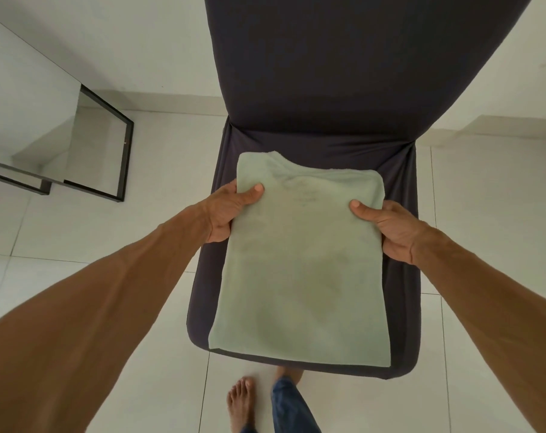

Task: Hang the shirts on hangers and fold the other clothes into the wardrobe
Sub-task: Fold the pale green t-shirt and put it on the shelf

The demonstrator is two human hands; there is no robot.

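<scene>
A pale green T-shirt (303, 260), folded into a long rectangle with its collar at the far end, lies on the seat of a dark chair (403, 189). My left hand (231, 210) grips its left edge near the collar, thumb on top and fingers underneath. On the opposite edge my right hand (387, 226) grips the same way. Both hands hold the far half of the garment. No hanger or wardrobe is in view.
The chair's tall dark backrest (343, 57) rises in front of me against a white wall. A glass-topped table with a black metal frame (121, 151) stands at the left. White floor tiles surround the chair. My bare feet (243, 401) are just before the seat's front edge.
</scene>
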